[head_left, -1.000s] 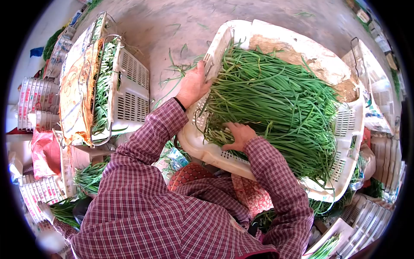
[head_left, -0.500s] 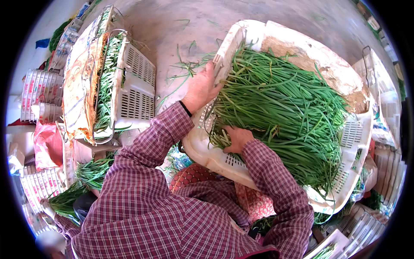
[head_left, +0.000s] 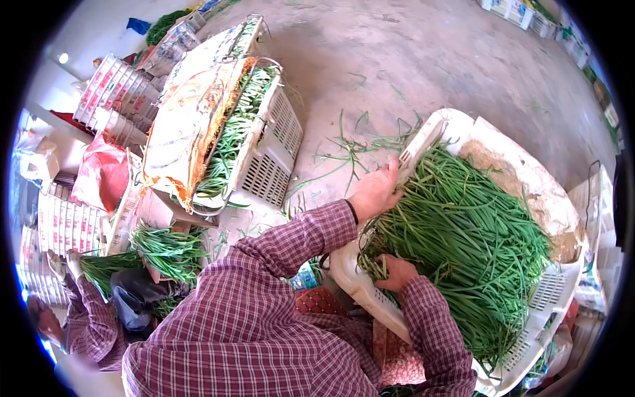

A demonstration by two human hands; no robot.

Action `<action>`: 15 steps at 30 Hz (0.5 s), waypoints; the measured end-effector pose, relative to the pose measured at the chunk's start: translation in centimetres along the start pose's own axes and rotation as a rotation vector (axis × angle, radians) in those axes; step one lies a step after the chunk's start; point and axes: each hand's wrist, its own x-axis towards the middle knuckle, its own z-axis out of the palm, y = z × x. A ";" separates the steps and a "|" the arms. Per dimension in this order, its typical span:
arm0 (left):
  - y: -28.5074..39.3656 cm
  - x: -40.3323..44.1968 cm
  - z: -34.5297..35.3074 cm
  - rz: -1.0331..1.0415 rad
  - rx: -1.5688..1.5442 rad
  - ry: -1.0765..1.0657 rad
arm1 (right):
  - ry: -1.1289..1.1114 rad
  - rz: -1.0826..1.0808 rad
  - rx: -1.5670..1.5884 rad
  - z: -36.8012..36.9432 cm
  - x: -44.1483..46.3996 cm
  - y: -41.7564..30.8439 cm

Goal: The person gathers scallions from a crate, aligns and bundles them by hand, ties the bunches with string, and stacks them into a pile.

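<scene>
A large white plastic basket (head_left: 554, 291) stands tilted in front of me, filled with long green chives (head_left: 463, 231). My left hand (head_left: 376, 192) is closed on the basket's upper left edge, its fingers over the rim. Low in the basket's near left corner, my right hand (head_left: 399, 272) curls round the pale stem ends of some chives, thumb and fingers partly hidden among them. A dirty white and brown lining (head_left: 522, 182) lies along the far side of the basket.
To the left stands a slatted crate (head_left: 274, 142) packed with chives under an orange-edged sack (head_left: 192, 126). Loose leaves (head_left: 350, 149) lie on the concrete floor. At the lower left, a co-worker's hands (head_left: 66, 263) are by a chive bundle (head_left: 109, 268). Stacked white crates (head_left: 116, 92) stand behind.
My view has swung left and up, so the basket and both hands sit lower and farther right. The co-worker has come into view. Both hands keep about the same places on the basket and chives.
</scene>
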 end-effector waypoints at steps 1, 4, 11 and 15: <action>0.2 0.0 -0.3 -0.015 0.000 -0.021 | -0.042 0.038 -0.004 -0.7 -0.3 -0.7; 0.2 0.0 -0.2 0.001 0.000 0.001 | -0.098 0.094 -0.032 -1.2 0.2 -1.2; 0.2 0.3 -0.4 -0.001 -0.029 -0.043 | -0.164 0.113 -0.052 -2.0 0.4 -1.6; 0.0 0.4 -0.3 -0.016 0.014 -0.013 | -0.139 0.162 -0.064 -4.0 -1.7 -1.4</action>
